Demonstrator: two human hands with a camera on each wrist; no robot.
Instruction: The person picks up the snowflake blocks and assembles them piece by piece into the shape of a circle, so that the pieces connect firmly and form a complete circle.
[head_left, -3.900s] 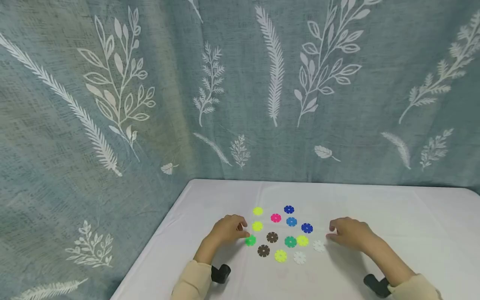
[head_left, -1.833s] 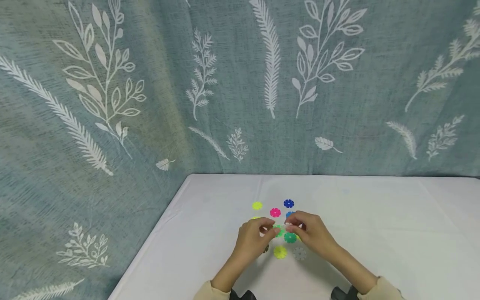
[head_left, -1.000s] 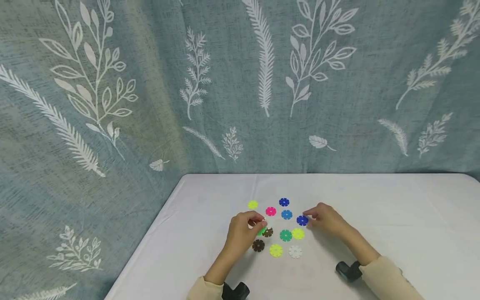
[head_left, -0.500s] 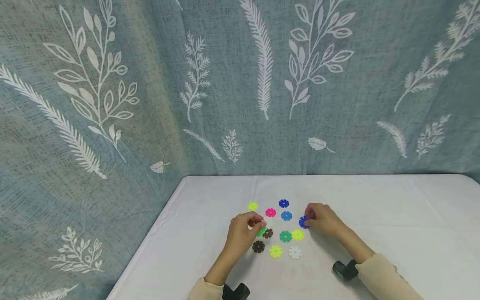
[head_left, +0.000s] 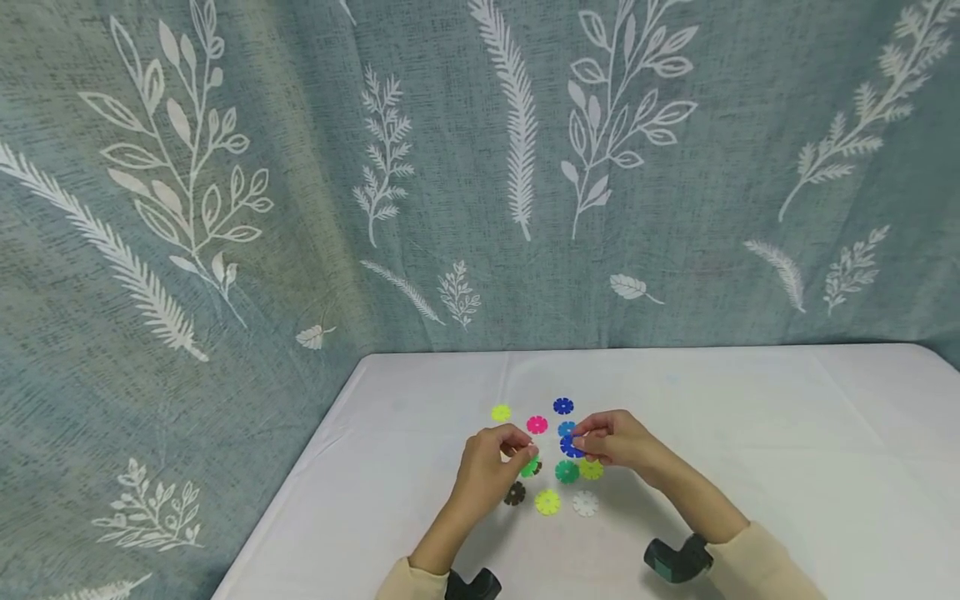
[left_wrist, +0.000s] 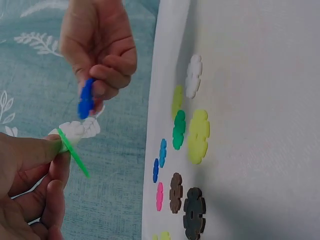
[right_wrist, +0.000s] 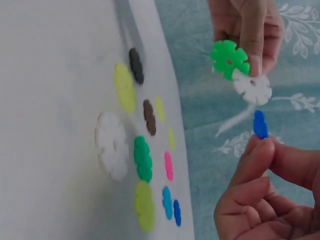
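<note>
My left hand [head_left: 483,468] pinches a green notched interlocking disc [right_wrist: 223,56] and a white one [right_wrist: 257,91] that are slotted together at an angle. Between the thumb and fingers of my right hand [head_left: 628,446] is a dark blue interlocking disc [right_wrist: 259,125]. In the right wrist view the blue disc stands just below the white disc's edge, close to it; whether they touch I cannot tell. Both hands are above the table, facing each other. The head view shows the green disc [head_left: 529,467] under my left fingertips, while the white one is mostly hidden there.
Several loose discs lie flat on the white-covered table [head_left: 750,450]: pink [head_left: 537,425], light blue [head_left: 566,429], dark blue [head_left: 563,406], teal green [head_left: 567,472], brown [head_left: 514,493], white [head_left: 586,503] and yellow [head_left: 547,502]. A patterned curtain [head_left: 450,167] hangs behind.
My left hand picked up the green disc, and a white disc was joined to it. My right hand then took a dark blue disc from the table's right side and brought it left.
</note>
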